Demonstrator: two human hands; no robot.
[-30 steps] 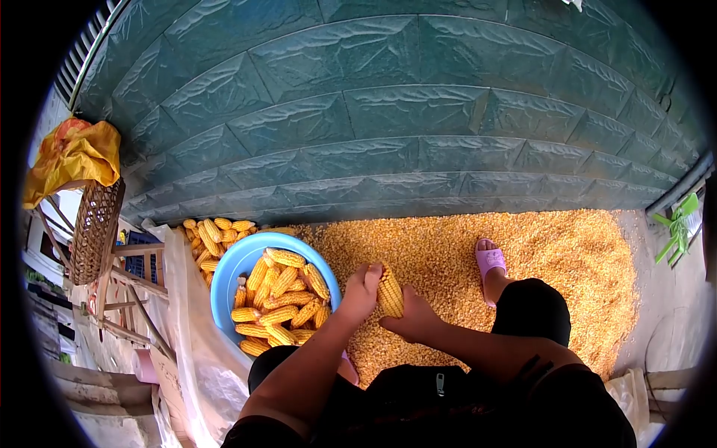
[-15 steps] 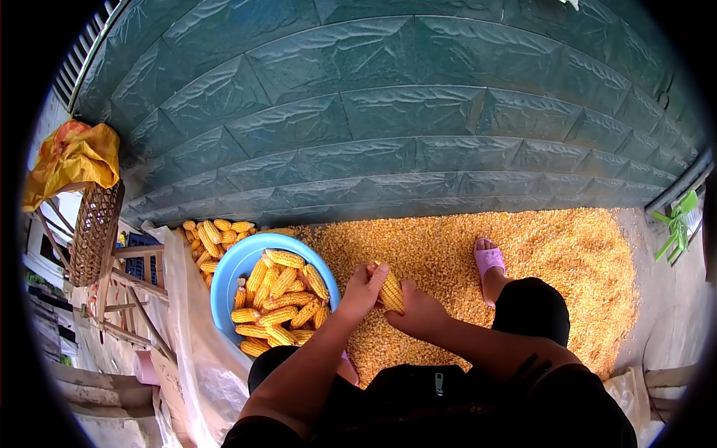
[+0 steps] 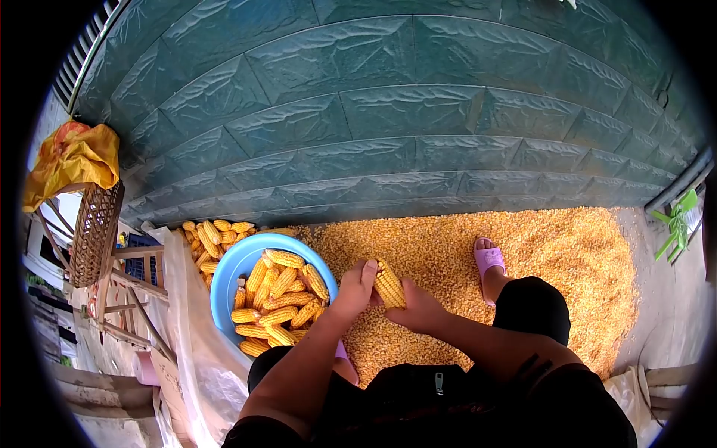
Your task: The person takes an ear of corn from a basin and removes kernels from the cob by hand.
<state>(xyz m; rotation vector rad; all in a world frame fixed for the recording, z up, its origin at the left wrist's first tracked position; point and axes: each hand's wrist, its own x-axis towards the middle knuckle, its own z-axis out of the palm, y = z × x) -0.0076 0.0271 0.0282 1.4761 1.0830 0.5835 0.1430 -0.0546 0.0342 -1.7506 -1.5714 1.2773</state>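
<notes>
A yellow corn cob (image 3: 389,286) is held between my two hands, tilted, over a wide spread of loose kernels (image 3: 575,261) on the ground. My left hand (image 3: 356,290) grips its upper left end, fingers closed round it. From the lower right, my right hand (image 3: 417,308) holds the other end, its thumb pressed near the cob. Left of my hands stands a blue tub (image 3: 223,287) with several whole cobs (image 3: 284,300) inside. More cobs (image 3: 211,233) lie heaped behind the tub.
A green wall (image 3: 411,112) rises beyond the kernels. On the left are a wicker basket (image 3: 95,235), a yellow bag (image 3: 78,160), wooden framing (image 3: 138,276) and plastic sheeting (image 3: 202,358). My foot in a pink slipper (image 3: 490,258) rests on the kernels.
Both hands have shifted slightly around the cob, and its tilt has changed a little. The tub and the heaped cobs have stayed in place.
</notes>
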